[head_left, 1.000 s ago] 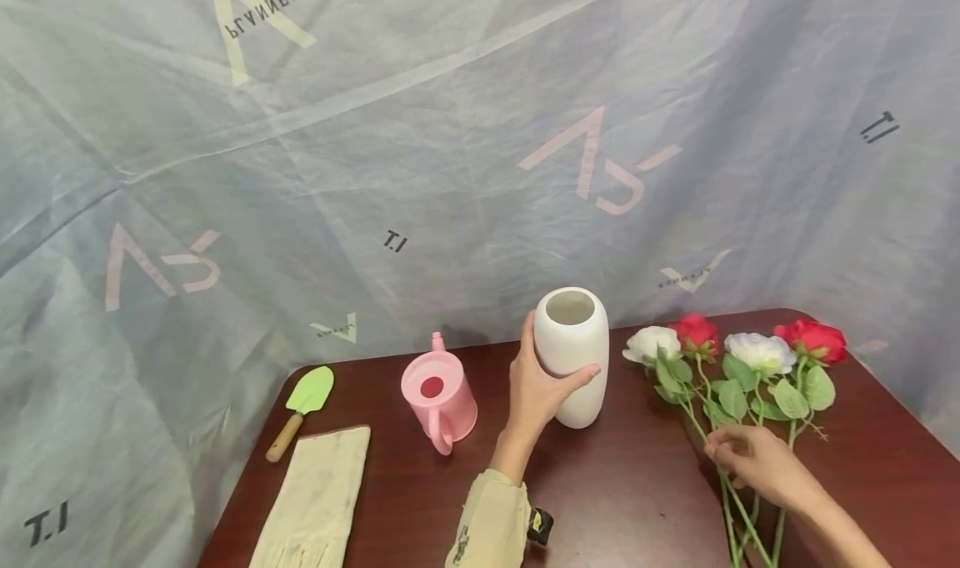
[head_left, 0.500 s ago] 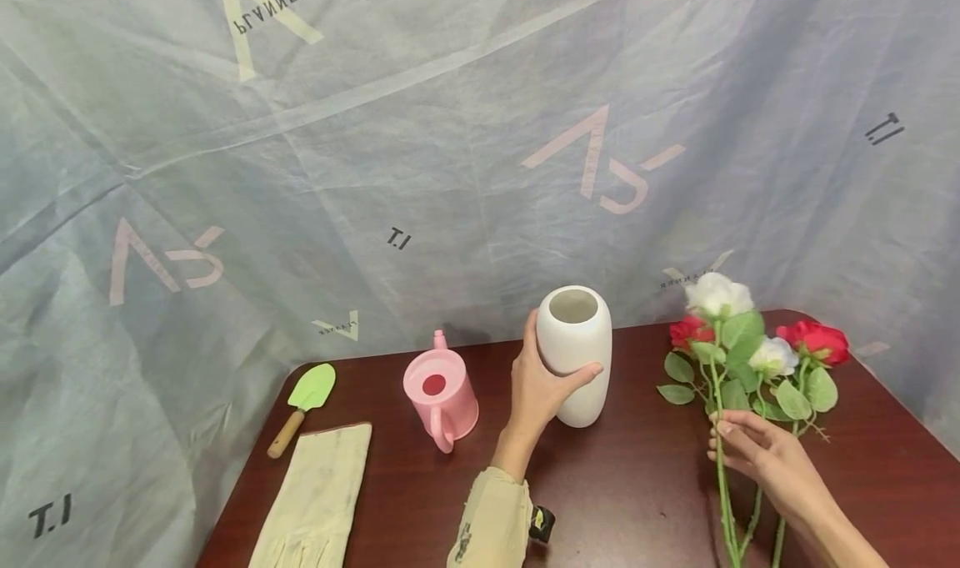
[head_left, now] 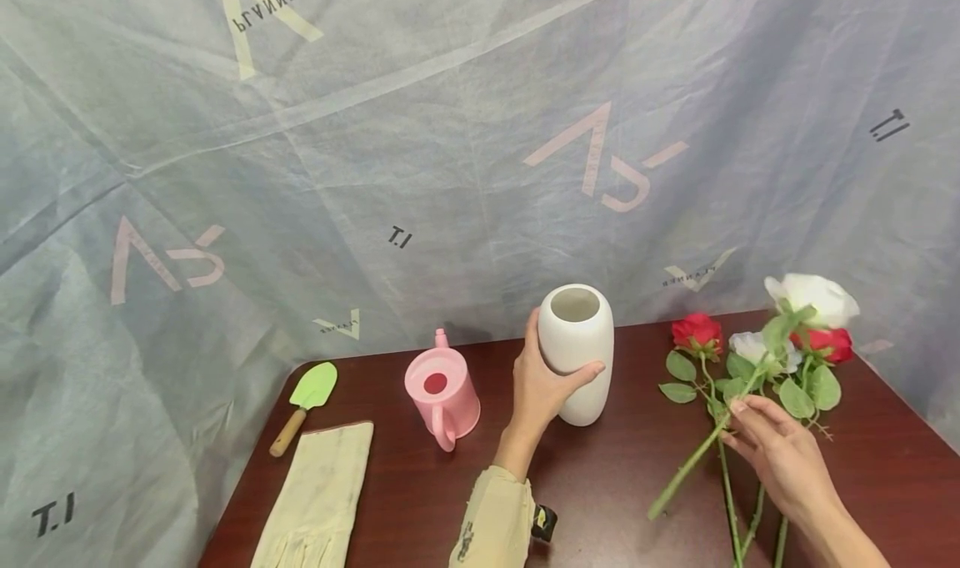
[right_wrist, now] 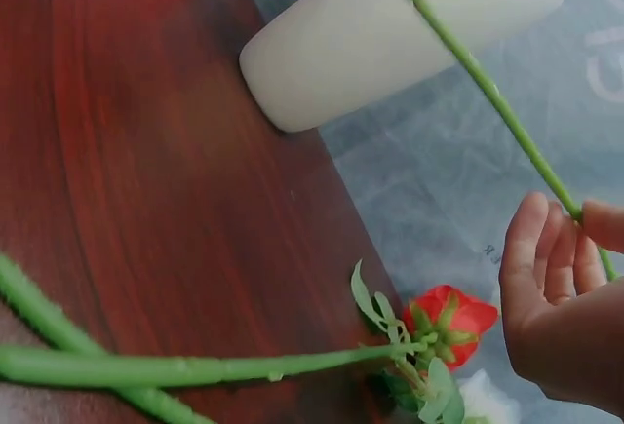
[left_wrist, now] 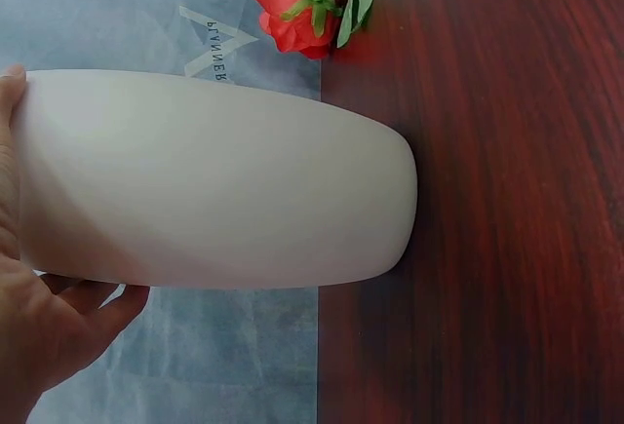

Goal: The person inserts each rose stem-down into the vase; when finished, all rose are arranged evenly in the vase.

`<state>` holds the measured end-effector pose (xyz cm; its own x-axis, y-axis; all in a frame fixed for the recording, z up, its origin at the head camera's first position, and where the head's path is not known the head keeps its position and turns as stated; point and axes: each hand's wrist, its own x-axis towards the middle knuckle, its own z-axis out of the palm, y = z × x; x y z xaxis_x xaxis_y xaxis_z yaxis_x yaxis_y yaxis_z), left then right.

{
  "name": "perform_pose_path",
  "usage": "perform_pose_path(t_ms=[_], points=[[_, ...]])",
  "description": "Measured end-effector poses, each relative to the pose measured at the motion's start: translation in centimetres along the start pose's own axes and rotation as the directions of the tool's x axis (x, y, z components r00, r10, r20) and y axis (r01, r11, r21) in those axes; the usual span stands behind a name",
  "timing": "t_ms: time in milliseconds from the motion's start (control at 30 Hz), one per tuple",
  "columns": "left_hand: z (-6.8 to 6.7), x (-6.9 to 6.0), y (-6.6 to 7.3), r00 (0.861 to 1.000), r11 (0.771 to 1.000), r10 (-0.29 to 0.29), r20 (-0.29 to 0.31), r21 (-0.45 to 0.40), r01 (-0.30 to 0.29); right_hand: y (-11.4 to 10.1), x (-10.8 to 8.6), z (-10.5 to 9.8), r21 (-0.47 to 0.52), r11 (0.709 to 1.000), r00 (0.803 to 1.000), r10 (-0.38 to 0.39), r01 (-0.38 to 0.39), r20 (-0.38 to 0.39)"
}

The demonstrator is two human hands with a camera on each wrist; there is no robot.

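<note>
Right of vase point(head_left: 573, 344): white flower point(head_left: 819, 301) held clear of surface point(head_left: 607, 493), stem point(head_left: 684, 478) pinched in right hand point(head_left: 783, 459); two red flowers point(head_left: 696, 333), second white flower point(head_left: 756, 348) still lying. At vase: left hand point(head_left: 542, 389) wrapped round side, no flower inside mouth point(head_left: 575, 304).

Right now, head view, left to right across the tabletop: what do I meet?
Green trowel, pink watering can, white vase, left red rose, lower white rose, right red rose. Left out for overlap: cream glove, left hand, raised white rose, right hand.
</note>
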<state>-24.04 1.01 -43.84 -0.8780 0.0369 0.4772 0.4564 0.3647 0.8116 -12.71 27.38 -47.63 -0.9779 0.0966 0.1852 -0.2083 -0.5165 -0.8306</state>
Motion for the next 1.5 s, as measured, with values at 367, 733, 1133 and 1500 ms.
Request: perform_pose_path(t_ms=[367, 733, 1133, 1500], points=[[-0.1, -0.1, 0.0, 1.0, 1.0, -0.004, -0.006, 0.013, 0.004, -0.3, 0.5, 1.3, -0.036, 0.998, 0.989, -0.057, 0.052, -0.135], [-0.1, -0.1, -0.1, 1.0, 1.0, -0.013, -0.009, 0.021, 0.013, -0.5, 1.1, 2.0, 0.104, 0.99, 0.958, -0.065, 0.098, -0.281], [0.4, -0.2, -0.2, 1.0, 1.0, 0.014, 0.008, 0.0, -0.014, -3.6, 3.7, 3.7, 0.476, 0.853, 0.959, -0.087, 0.212, -0.27], [0.3, 0.0, 0.0, 1.0, 1.0, 0.015, -0.025, 0.013, -0.014, -6.9, 8.1, 8.1, 0.512, 0.838, 0.953, -0.03, 0.188, -0.3]])
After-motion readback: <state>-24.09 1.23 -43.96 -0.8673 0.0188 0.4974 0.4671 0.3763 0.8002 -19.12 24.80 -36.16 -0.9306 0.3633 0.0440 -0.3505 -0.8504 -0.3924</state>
